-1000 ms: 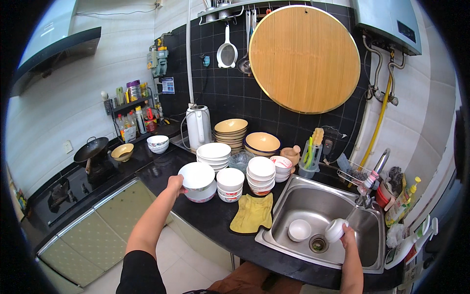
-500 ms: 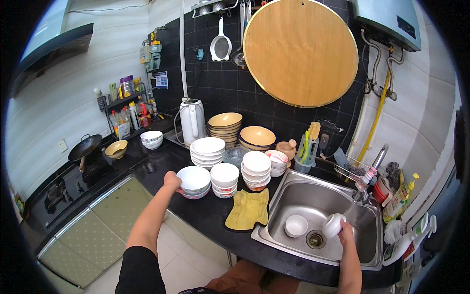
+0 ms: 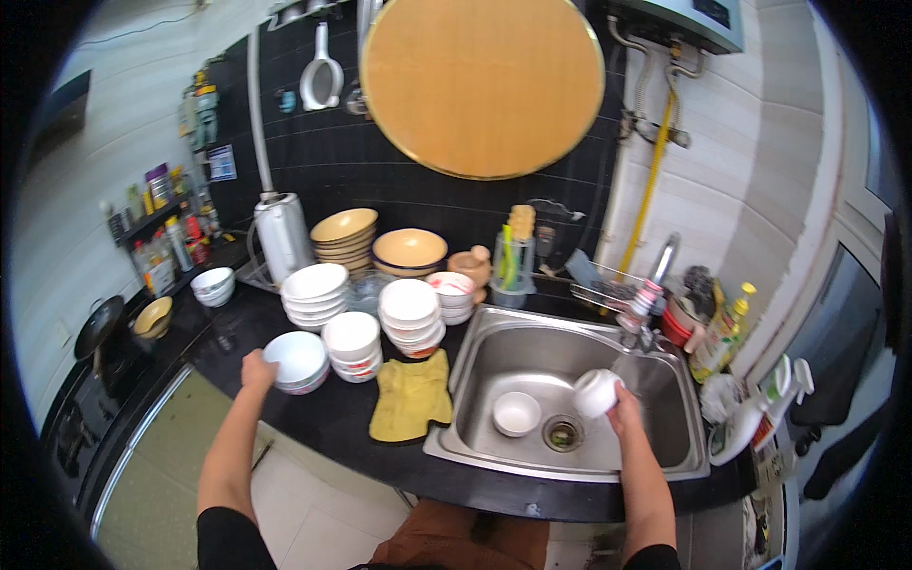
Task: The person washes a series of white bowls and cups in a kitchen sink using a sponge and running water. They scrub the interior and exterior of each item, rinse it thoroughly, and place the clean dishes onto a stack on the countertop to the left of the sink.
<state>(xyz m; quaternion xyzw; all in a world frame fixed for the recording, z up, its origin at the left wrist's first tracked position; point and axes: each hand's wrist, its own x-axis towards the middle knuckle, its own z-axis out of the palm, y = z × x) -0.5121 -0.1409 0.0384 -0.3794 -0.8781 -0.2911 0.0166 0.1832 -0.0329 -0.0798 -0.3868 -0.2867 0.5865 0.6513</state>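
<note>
Closest in, right hand (image 3: 622, 408) held over the steel sink (image 3: 494, 456), wrapped around a small white bowl (image 3: 597, 391) tipped on its side above the basin; same hold and same spot as a second ago, so rinsing looks to be in hand rather than done. Below it, a second white bowl (image 3: 517, 413) sitting upright on the sink floor beside the drain (image 3: 562, 433). Left hand (image 3: 255, 368) stretched out to the counter, fingers on the near rim of the front white bowl stack (image 3: 299, 360) (whether pinched or merely resting, cannot tell); no lift across the last second, only the view swinging closer and to the right. Between the two hands, a yellow cloth (image 3: 411, 397) flat on the black counter (image 3: 332, 418), touching the sink edge. Farther back, more stacks of white bowls (image 3: 409, 313), then tan bowls (image 3: 410, 249) against the dark tiled wall. Judging by that, next bowl probably being lined up while the current one gets finished.
</note>
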